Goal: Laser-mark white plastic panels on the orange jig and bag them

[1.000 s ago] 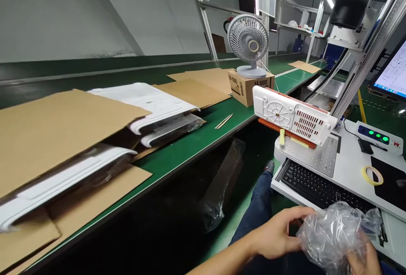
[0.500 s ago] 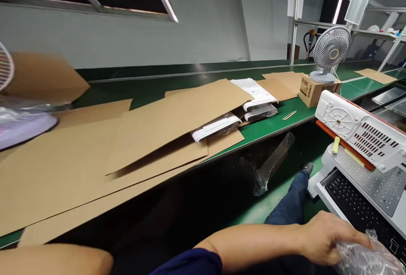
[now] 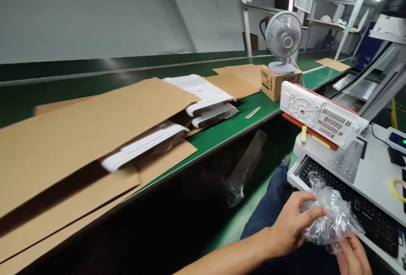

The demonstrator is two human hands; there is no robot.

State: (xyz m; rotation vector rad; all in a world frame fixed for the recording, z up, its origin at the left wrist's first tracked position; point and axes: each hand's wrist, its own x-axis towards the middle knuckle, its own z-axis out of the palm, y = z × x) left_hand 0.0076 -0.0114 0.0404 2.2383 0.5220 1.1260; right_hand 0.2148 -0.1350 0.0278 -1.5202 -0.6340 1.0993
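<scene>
Crumpled clear plastic film is bunched between both hands, in front of the black keyboard. My left hand grips its left side with thumb and fingers. From below, my right hand pinches the film's lower right part; some of its fingers are cut off by the frame edge. Beyond the keyboard, a white vented panel leans in an orange holder on a perforated metal plate.
Cardboard sheets and white panels lie on the green bench at left. A fan stands on a carton. Clear plastic hangs under the bench edge. Yellow tape is at far right.
The view has swung right. My left hand has come nearer the middle with the plastic, and my right hand is now visible holding it too.
</scene>
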